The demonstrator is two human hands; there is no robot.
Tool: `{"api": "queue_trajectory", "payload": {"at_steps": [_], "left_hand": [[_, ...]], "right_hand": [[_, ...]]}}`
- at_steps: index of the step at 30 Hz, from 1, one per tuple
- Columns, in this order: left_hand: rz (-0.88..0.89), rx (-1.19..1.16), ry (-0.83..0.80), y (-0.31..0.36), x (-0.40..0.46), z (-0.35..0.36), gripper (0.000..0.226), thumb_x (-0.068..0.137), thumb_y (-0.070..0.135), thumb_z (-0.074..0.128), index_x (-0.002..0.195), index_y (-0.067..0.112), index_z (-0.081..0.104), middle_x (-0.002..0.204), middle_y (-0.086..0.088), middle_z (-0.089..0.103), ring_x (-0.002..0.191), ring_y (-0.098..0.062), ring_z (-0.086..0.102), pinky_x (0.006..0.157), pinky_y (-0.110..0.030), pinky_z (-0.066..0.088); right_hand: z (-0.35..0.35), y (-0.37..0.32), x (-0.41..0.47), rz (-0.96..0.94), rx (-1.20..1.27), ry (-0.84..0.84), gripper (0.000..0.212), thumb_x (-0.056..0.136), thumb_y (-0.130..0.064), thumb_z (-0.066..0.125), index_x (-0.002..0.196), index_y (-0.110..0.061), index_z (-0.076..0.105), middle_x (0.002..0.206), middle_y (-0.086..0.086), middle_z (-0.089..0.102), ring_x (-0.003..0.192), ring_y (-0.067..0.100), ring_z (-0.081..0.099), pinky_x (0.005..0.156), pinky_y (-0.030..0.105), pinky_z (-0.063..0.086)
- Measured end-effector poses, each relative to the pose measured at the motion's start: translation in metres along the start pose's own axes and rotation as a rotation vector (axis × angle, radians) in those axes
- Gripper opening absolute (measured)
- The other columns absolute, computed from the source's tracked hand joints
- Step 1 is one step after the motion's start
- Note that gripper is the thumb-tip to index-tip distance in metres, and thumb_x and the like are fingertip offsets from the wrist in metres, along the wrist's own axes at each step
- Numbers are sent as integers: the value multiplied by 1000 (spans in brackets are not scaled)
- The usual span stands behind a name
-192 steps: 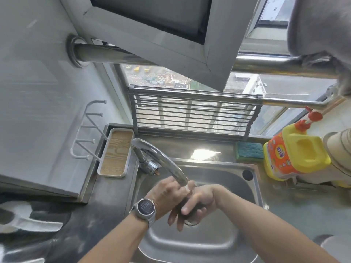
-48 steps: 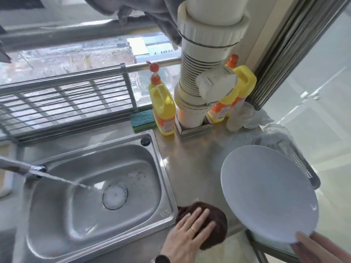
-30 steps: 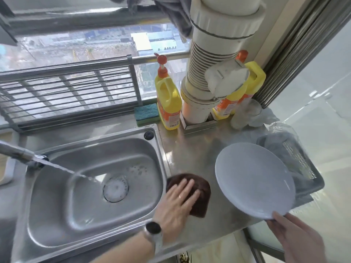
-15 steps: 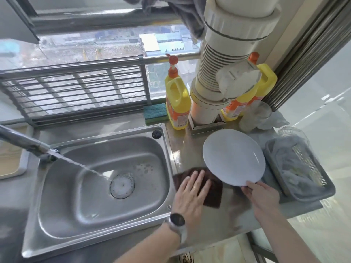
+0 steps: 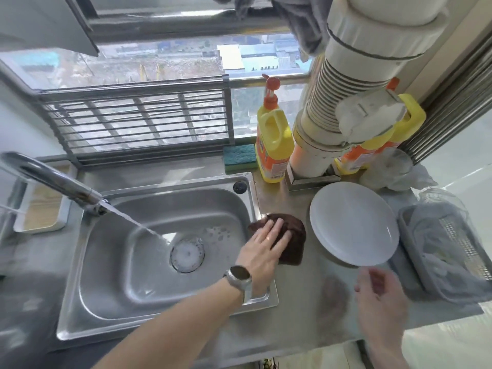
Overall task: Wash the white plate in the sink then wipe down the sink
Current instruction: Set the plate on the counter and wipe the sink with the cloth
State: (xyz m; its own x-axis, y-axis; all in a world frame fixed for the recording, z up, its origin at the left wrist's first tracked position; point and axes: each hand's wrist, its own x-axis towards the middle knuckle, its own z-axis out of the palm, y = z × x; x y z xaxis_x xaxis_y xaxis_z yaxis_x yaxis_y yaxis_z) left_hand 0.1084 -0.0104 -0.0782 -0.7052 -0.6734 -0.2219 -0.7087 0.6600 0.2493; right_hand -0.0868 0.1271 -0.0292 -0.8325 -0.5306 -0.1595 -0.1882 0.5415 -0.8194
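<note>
Left hand point(image 5: 262, 249) lies flat, fingers straight, pressing the brown cloth point(image 5: 288, 242) on the surface point(image 5: 298, 310) just beside the sink point(image 5: 149, 251) rim. Your right hand point(image 5: 380, 296) is blurred, loosely open, holding nothing, near the plate's front edge. Plate point(image 5: 354, 222) rests on the surface, right of the cloth, part over a grey tray point(image 5: 442, 251). It's likely stiff, breakable, slick when wet: grip the rim, thumb on top. Cloth is soft; bunch it. Tap point(image 5: 61, 182) is running into the sink.
</note>
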Motion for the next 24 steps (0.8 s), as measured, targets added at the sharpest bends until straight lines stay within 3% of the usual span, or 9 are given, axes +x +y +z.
{"api": "queue_trajectory", "payload": {"at_steps": [3,5,7,9,11,14,18,21,24], "left_hand": [[193,-92,-1,21,-52,28,70,94,22,41,161,21,25,171,-11,13,159,-30,9,127,-49,21],[268,-257,-18,27,-75,33,65,93,19,45,157,23,35,170,-2,20,159,-20,11,128,-43,22],[265,-614,-61,22,-85,17,59,86,11,52,144,19,57,165,8,34,157,-9,18,127,-34,24],[107,-886,-47,7,-92,-5,43,79,11,55,115,15,78,146,12,59,142,-4,48,119,-30,39],[-188,-1003,64,-15,-102,-20,34,76,19,53,92,18,83,112,13,78,108,-5,70,98,-33,56],[-439,-752,225,-53,-122,-14,29,79,28,49,86,25,77,85,12,76,83,-6,69,79,-34,58],[-583,-316,-58,-80,-154,6,29,97,40,44,103,25,69,105,6,71,102,-18,67,84,-33,52],[-563,-287,-62,-80,-172,11,38,103,46,38,102,22,68,103,5,67,100,-16,62,75,-28,40],[-542,-331,-29,-81,-176,12,38,104,44,37,100,22,68,100,3,66,96,-16,60,76,-28,39]], "right_hand": [[29,-5,-35,-348,-77,-305,18,102,-26,56,116,-34,65,121,-6,67,108,2,64,93,11,46],[46,7,-49,-526,-185,-463,36,104,-35,47,137,-31,58,146,-12,53,135,2,48,113,21,35],[57,28,-63,-600,-284,-530,44,105,-45,36,146,-37,51,157,-17,41,148,7,34,119,30,30],[67,38,-82,-643,-371,-505,49,106,-50,27,148,-37,49,160,-16,38,152,13,30,117,39,32],[82,33,-108,-651,-481,-466,53,105,-52,26,146,-33,53,162,-8,38,152,23,30,117,46,32],[117,19,-149,-717,-677,-397,50,101,-48,35,139,-28,62,156,9,48,145,42,39,118,54,30],[136,20,-160,-1044,-704,-418,44,96,-43,54,136,-28,65,154,6,50,142,40,46,115,56,34],[101,33,-130,-945,-789,-356,48,100,-48,40,141,-32,60,157,9,47,145,43,39,115,61,32],[58,67,-87,-789,-971,-231,42,103,-31,43,128,-11,71,142,20,60,146,50,34,109,69,33]]}}
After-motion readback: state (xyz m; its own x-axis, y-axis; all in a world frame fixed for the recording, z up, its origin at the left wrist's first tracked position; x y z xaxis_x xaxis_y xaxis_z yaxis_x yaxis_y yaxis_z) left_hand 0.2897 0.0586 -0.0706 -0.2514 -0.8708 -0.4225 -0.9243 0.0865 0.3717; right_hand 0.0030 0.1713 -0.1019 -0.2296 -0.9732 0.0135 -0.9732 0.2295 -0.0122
